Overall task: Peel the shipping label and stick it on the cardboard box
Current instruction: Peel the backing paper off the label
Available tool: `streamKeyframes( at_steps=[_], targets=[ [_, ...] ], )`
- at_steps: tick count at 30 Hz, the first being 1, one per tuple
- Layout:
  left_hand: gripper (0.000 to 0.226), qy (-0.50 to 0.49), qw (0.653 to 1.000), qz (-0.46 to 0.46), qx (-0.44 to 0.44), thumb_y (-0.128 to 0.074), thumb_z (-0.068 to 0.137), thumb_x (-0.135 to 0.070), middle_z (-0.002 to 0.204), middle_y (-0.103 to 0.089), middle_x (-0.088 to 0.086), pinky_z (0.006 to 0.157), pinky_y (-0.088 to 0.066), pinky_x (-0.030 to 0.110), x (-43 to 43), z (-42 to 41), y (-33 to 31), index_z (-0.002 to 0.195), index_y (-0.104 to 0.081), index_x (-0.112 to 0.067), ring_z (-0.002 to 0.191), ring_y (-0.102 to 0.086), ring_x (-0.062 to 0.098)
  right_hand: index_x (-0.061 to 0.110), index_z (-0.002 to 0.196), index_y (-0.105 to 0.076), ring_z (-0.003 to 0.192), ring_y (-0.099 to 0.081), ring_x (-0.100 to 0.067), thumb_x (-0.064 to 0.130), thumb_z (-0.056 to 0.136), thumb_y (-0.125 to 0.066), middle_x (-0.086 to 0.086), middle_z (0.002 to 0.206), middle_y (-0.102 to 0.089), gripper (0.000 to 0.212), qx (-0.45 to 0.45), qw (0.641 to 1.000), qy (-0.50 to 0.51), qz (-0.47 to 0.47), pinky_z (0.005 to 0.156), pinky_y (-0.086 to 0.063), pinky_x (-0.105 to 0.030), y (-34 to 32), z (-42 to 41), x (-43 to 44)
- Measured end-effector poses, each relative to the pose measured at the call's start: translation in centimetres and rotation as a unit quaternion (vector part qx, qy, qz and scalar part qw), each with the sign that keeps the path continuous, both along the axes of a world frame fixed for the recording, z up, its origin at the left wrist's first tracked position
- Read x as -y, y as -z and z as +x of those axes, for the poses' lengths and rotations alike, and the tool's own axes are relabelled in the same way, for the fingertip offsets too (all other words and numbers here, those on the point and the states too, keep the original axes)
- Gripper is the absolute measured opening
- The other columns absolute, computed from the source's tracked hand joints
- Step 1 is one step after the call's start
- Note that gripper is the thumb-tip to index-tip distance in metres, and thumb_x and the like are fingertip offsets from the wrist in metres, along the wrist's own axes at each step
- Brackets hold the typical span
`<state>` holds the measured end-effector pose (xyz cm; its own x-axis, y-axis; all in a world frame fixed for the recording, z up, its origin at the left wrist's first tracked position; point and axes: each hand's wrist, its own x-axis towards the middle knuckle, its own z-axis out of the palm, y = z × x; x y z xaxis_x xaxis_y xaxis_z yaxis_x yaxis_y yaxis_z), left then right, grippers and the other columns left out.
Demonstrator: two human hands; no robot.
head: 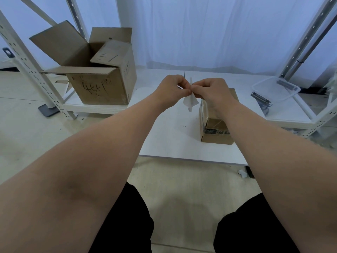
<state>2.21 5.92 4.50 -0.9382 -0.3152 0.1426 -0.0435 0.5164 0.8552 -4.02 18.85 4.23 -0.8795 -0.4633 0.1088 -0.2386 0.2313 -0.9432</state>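
Observation:
A white shipping label [190, 101] hangs edge-on in the air above the white table [169, 139]. My left hand [171, 92] and my right hand [212, 94] both pinch it near its upper part, fingertips almost touching. A small taped cardboard box [213, 131] stands on the table just below and behind my right hand, partly hidden by my right wrist. Whether the label's backing has come apart from it I cannot tell.
A large open cardboard box [98, 86] with black writing sits on a low shelf at the left. A clear plastic tub [275, 92] holding dark items rests on the shelf at the right. White metal rack posts [31, 73] flank both sides. White curtains hang behind.

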Motion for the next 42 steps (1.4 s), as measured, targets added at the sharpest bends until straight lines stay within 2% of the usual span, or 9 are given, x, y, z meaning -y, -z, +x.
streamKeyframes(
  at_steps=[6, 10, 12, 17, 23, 28, 33, 37, 42],
  targets=[
    [0.014, 0.018, 0.999, 0.042, -0.005, -0.066, 0.083, -0.005, 0.08, -0.059, -0.001, 0.05, -0.038, 0.006, 0.1, -0.1, 0.1, 0.084, -0.055, -0.013, 0.065, -0.052, 0.006, -0.003, 0.102, -0.068, 0.078, -0.066, -0.016, 0.006, 0.081, -0.069, -0.014, 0.095, -0.069, 0.022, 0.011, 1.0, 0.01, -0.006, 0.078, -0.056, -0.022, -0.2, 0.3, 0.1],
    [0.021, 0.014, 0.999, 0.052, -0.006, -0.065, 0.082, -0.005, 0.081, -0.062, 0.004, 0.077, -0.053, 0.035, 0.3, -0.4, 0.3, 0.081, -0.05, -0.02, 0.077, -0.058, 0.02, -0.002, 0.104, -0.065, 0.07, -0.063, -0.009, 0.005, 0.081, -0.068, -0.009, 0.091, -0.065, 0.024, 0.016, 1.0, 0.009, -0.008, 0.07, -0.054, -0.017, -0.2, 0.4, 0.1],
    [0.018, 0.007, 0.998, 0.06, -0.005, -0.061, 0.084, -0.005, 0.079, -0.063, 0.007, 0.082, -0.054, 0.038, 0.3, -0.4, 0.3, 0.081, -0.05, -0.018, 0.076, -0.06, 0.021, -0.002, 0.103, -0.065, 0.069, -0.062, -0.007, 0.006, 0.082, -0.068, -0.006, 0.087, -0.065, 0.023, 0.015, 1.0, 0.007, -0.007, 0.068, -0.054, -0.015, -0.1, 0.4, 0.1],
    [0.013, -0.001, 0.996, 0.092, -0.011, -0.062, 0.088, -0.014, 0.075, -0.065, 0.003, 0.068, -0.051, 0.021, 0.1, -0.4, 0.2, 0.081, -0.051, -0.016, 0.067, -0.062, 0.01, 0.004, 0.099, -0.068, 0.075, -0.061, -0.011, 0.008, 0.084, -0.064, -0.005, 0.088, -0.066, 0.015, -0.027, 0.999, 0.006, 0.028, 0.075, -0.053, -0.022, 0.1, 0.2, 0.1],
    [0.015, -0.01, 0.993, 0.114, 0.009, -0.07, 0.083, -0.016, 0.078, -0.066, 0.004, 0.067, -0.051, 0.018, 0.5, -0.4, 0.3, 0.077, -0.056, -0.013, 0.072, -0.063, 0.013, 0.015, 0.089, -0.069, 0.087, -0.065, -0.017, 0.013, 0.083, -0.065, -0.002, 0.087, -0.068, 0.008, -0.068, 0.995, 0.005, 0.068, 0.086, -0.055, -0.034, 0.7, -0.2, 0.4],
    [0.014, -0.018, 0.993, 0.114, 0.015, -0.068, 0.084, -0.012, 0.076, -0.066, 0.004, 0.067, -0.051, 0.017, 0.7, -0.3, 0.2, 0.074, -0.058, -0.013, 0.073, -0.064, 0.013, 0.013, 0.09, -0.069, 0.08, -0.061, -0.011, 0.011, 0.083, -0.064, 0.006, 0.077, -0.064, 0.009, -0.085, 0.994, 0.004, 0.073, 0.082, -0.053, -0.03, 0.9, -0.3, 0.7],
    [0.011, -0.022, 0.995, 0.099, 0.021, -0.066, 0.084, -0.01, 0.074, -0.066, 0.002, 0.066, -0.051, 0.015, 0.6, -0.2, 0.1, 0.073, -0.063, -0.012, 0.07, -0.063, 0.01, 0.011, 0.093, -0.07, 0.08, -0.061, -0.01, 0.012, 0.083, -0.065, 0.003, 0.079, -0.065, 0.011, -0.101, 0.992, 0.007, 0.079, 0.079, -0.051, -0.025, 0.9, -0.3, 0.8],
    [0.012, -0.028, 0.995, 0.09, 0.029, -0.064, 0.084, -0.009, 0.072, -0.066, 0.002, 0.065, -0.051, 0.014, 0.6, -0.2, 0.1, 0.073, -0.064, -0.011, 0.068, -0.063, 0.009, 0.012, 0.092, -0.07, 0.075, -0.058, -0.008, 0.011, 0.083, -0.064, 0.008, 0.072, -0.061, 0.011, -0.116, 0.989, 0.008, 0.091, 0.077, -0.05, -0.024, 1.0, -0.2, 0.9],
    [0.014, -0.034, 0.995, 0.086, 0.032, -0.062, 0.083, -0.006, 0.069, -0.065, 0.002, 0.059, -0.049, 0.011, 0.5, -0.2, 0.0, 0.071, -0.064, -0.011, 0.065, -0.062, 0.008, 0.012, 0.091, -0.07, 0.077, -0.058, -0.01, 0.01, 0.082, -0.062, 0.007, 0.073, -0.06, 0.012, -0.127, 0.987, 0.012, 0.099, 0.08, -0.051, -0.027, 0.8, -0.1, 1.1]
  ],
)
